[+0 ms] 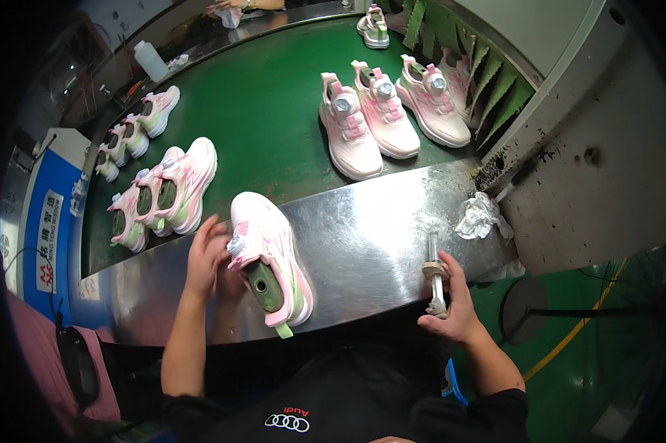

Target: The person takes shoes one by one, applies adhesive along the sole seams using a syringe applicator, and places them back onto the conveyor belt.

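Note:
A pink and white sneaker [263, 221] with green trim and a dial lies on the metal ledge [347, 251] in front of me, toe pointing away. Inside its opening sits a dark green shoe last [264, 286]. My left hand [209, 255] is just left of the shoe, its fingers loosely curled and apart, apparently gripping nothing. At the right, my right hand [455, 299] is wrapped round a syringe [437, 284] with a clear barrel and white plunger, held upright over the ledge's front edge.
Beyond the ledge runs a green conveyor belt [266, 103]. Pink sneakers [347, 136] stand at its right, others [189, 184] at its left. Crumpled white paper [482, 218] lies by the machine housing [599, 155]. Green flaps [492, 85] hang there. Another person's hand [233, 6] shows far off.

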